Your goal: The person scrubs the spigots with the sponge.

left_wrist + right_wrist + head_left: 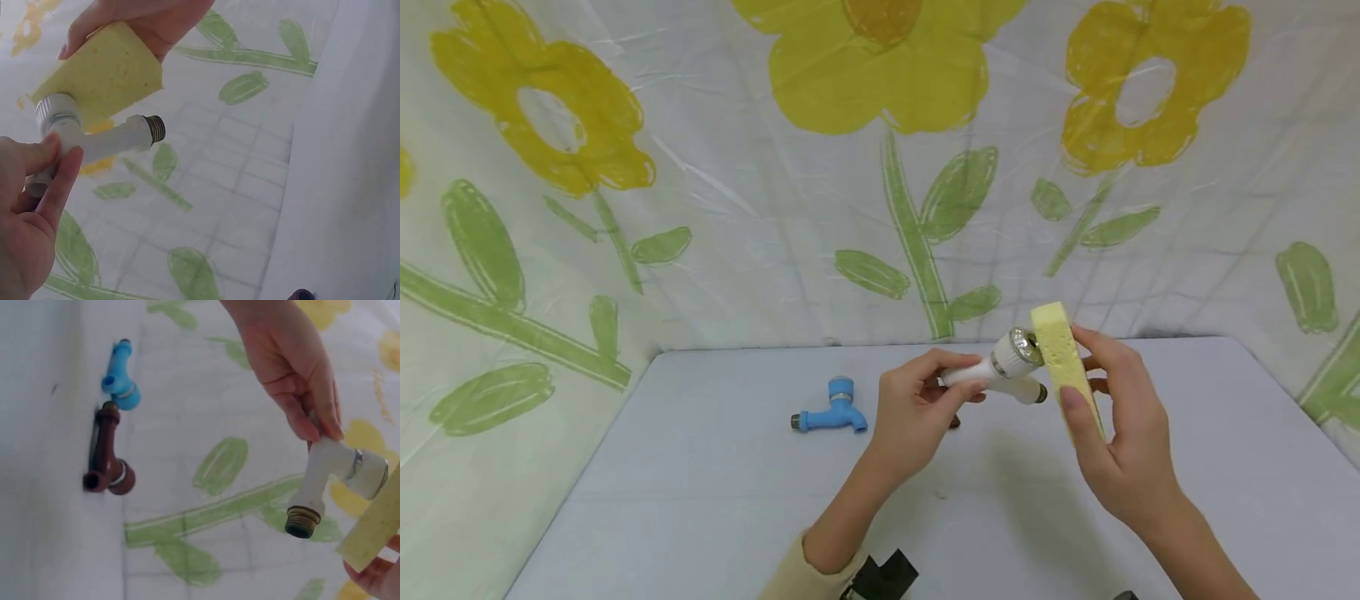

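My left hand (917,404) pinches a white faucet (1018,354) near its spout, above the table. The faucet's ribbed knob, with a silvery cap, points up and right, and its threaded brass end (156,129) sticks out to the side. In my right hand (1127,425) is a yellow sponge (1063,358), gripped between thumb and fingers. One face of the sponge lies right at the knob's capped end. The left wrist view shows the sponge's broad pitted face behind the knob.
On the table (700,500) to the left lies a blue faucet (831,410). A dark brown-red faucet (109,453) lies beside it, mostly hidden behind my left hand in the head view. A cloth with painted flowers (737,208) hangs behind the table.
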`<state>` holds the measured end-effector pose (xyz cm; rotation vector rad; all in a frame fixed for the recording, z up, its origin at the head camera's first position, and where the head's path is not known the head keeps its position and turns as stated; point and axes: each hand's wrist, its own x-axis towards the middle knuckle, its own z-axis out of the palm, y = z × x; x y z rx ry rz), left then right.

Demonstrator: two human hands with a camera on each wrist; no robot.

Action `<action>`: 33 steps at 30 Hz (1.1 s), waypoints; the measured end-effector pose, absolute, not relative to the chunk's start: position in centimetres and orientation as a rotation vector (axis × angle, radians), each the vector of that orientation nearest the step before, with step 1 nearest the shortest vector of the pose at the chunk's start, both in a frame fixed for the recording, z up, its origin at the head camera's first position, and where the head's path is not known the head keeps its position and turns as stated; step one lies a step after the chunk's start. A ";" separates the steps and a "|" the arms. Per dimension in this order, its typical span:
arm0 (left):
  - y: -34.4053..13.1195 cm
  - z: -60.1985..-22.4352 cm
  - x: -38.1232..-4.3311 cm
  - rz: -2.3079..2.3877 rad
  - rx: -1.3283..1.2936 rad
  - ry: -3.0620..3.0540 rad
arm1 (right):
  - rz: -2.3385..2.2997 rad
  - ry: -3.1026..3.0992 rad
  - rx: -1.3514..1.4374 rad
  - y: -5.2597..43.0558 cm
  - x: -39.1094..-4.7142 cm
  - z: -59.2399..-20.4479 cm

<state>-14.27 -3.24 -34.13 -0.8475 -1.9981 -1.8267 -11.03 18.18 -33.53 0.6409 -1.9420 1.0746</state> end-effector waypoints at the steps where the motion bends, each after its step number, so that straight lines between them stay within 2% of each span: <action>1: -3.3 -34.1 -14.3 -1.834 -0.844 -1.996 | 1.037 -1.920 0.647 18.0 -11.1 -33.6; 9: -3.3 -34.2 -14.5 -1.746 -0.918 -2.022 | 0.809 -1.758 0.633 16.8 -11.2 -33.2; 15: -3.4 -34.2 -14.6 -1.595 -1.035 -2.002 | 0.855 -1.797 0.629 17.5 -11.3 -33.0; 23: -4.0 -33.9 -14.3 -1.735 -0.915 -1.999 | 0.933 -1.739 0.657 17.2 -11.4 -33.0; 33: -3.6 -33.8 -14.2 -1.730 -0.973 -2.013 | 0.824 -1.680 0.628 16.6 -11.3 -32.6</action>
